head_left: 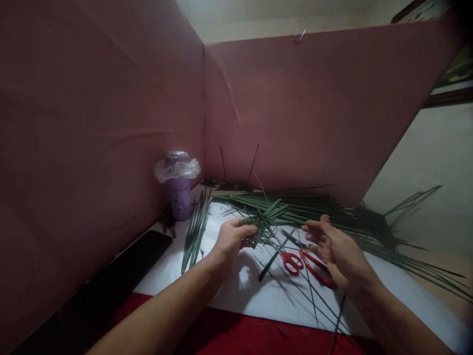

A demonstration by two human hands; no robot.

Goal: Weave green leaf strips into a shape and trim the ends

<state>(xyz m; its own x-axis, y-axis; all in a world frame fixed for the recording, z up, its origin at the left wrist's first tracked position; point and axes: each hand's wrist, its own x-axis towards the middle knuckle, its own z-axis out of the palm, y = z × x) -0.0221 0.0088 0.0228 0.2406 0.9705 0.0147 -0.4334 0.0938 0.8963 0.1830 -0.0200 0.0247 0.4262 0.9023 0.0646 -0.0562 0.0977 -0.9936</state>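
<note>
My left hand (pixel 232 239) is closed, thumb on top, around a woven piece of green palm leaf (pixel 264 222) with pointed strips sticking out on several sides. My right hand (pixel 334 251) is raised to the right of it, fingers loosely curled and apart, with nothing visible held in them. Below and between the hands lie red-handled scissors (pixel 292 264), their handles on the white sheet. A larger red handle loop (pixel 318 270) sits just under my right hand, partly covered by it. Loose thin leaf strips (pixel 312 293) trail across the sheet toward me.
A pile of long green palm leaves (pixel 295 204) stretches along the back of the white sheet (pixel 225 296). Shorter leaves (pixel 195 234) lie at left, beside a purple bottle (pixel 180 197) with clear plastic around it. A dark flat object (pixel 148 251) rests near the left pink wall (pixel 111 123). Red cloth (pixel 229 330) covers the front.
</note>
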